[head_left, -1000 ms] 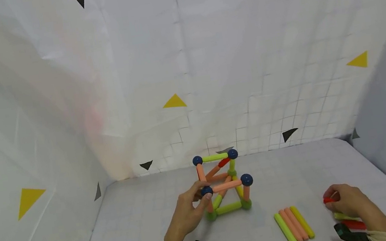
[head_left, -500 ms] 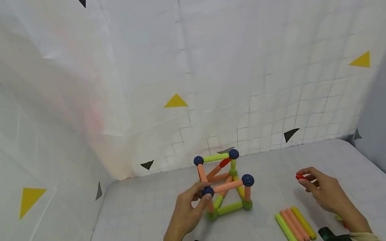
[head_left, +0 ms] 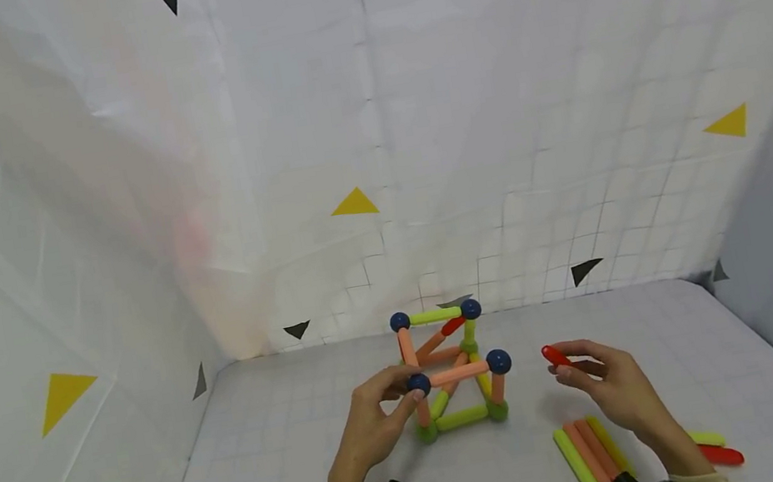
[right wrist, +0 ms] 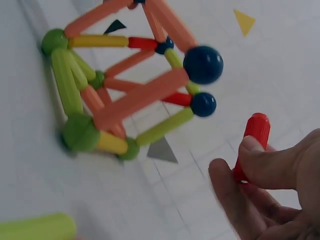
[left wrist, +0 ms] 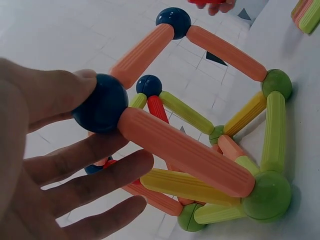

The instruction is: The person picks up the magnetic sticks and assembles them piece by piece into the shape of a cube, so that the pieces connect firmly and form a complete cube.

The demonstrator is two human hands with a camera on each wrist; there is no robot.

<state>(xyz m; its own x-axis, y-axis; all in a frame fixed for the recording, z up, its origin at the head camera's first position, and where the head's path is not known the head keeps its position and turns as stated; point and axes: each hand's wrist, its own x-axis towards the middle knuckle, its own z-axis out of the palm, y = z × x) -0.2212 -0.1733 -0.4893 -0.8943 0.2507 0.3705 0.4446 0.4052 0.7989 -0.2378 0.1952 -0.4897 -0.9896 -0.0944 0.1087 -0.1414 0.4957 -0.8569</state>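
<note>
A box-shaped frame of ribbed rods and balls stands on the table, with green balls at its base and dark blue balls at its upper corners. My left hand pinches the near left blue ball between thumb and fingers. From that ball a salmon rod runs across to the near right blue ball. To the right of the frame, my right hand holds a short red rod between thumb and fingertips, raised above the table and apart from the frame. Green ball marks a lower corner.
Under the right forearm lies a row of rods: lime, salmon and yellow. Farther right, a lime rod and a red rod lie partly behind the wrist. White sheeting with triangle marks walls in the table.
My right hand has lifted the short red rod from the right side of the table and carried it left toward the frame. My left hand stays on the blue ball.
</note>
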